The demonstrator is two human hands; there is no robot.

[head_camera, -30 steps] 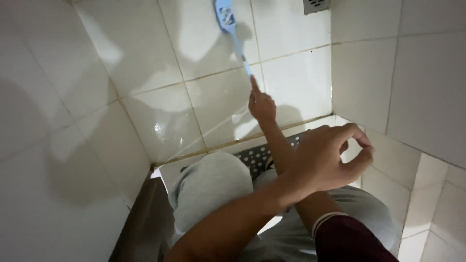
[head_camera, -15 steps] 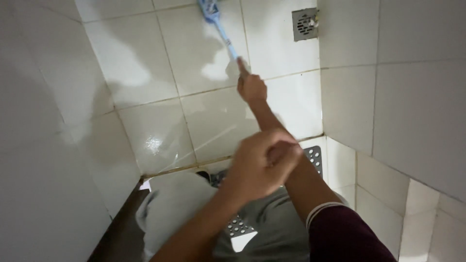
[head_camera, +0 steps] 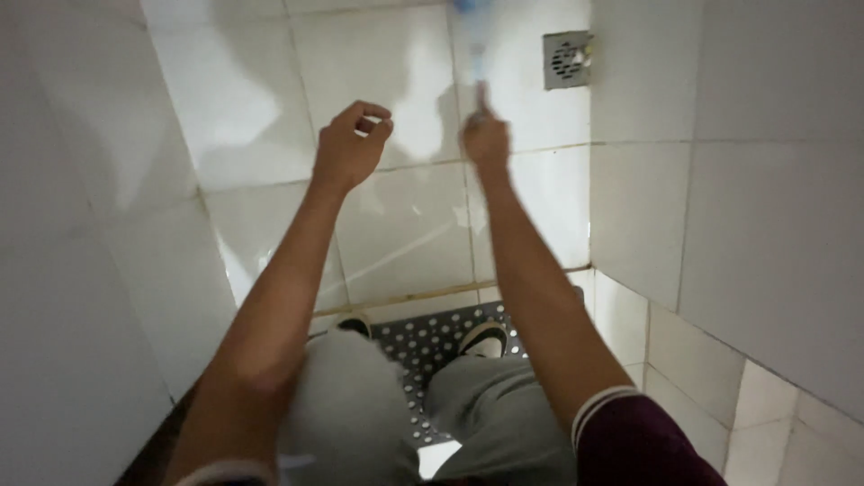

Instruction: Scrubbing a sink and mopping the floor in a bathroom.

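Blue plastic brush [head_camera: 472, 36], blurred, is gripped at its lower handle end by the right hand [head_camera: 486, 139], fist closed round it, arm stretched forward. Brush head is cut off by the frame's top edge just beyond that hand, so bristles cannot be made out. Handle is judged light, stiff and thin, likely slippery on wet tile; a hold low on the shaft, as seen, is judged best for reach, and a hold nearer the head for pressure.

Left hand [head_camera: 351, 144] is held up beside the right, well apart from it, fingers curled into a loose fist, nothing held, not touching the wall.

Glossy white tiled wall [head_camera: 405, 234] lies past both hands. Square metal drain grate [head_camera: 567, 59] is set in the tiles just right of the right hand. Below the forearms, grey trousers [head_camera: 486, 414] and two dark shoes [head_camera: 484, 340] are seen on a perforated grey mat [head_camera: 423, 342]. Maroon sleeve [head_camera: 643, 441] with white trim covers the right upper arm. No containers are seen.
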